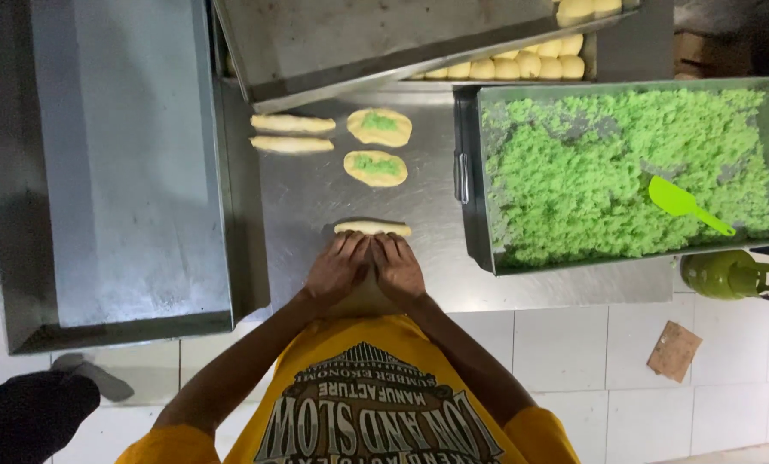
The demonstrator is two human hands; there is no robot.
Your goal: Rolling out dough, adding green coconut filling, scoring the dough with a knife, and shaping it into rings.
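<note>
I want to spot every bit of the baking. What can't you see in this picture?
- Head view: the pale dough piece is partly covered by the left hand and right hand.
- The row of small yellow dough balls is partly hidden under the tilted steel tray.
- The green plastic jug is cut off by the right edge.
- Fingertips: tucked under, unseen.

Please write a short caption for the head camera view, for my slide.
Both hands roll a pale dough piece on a steel table, beside a metal tray of green crumbly filling.
</note>
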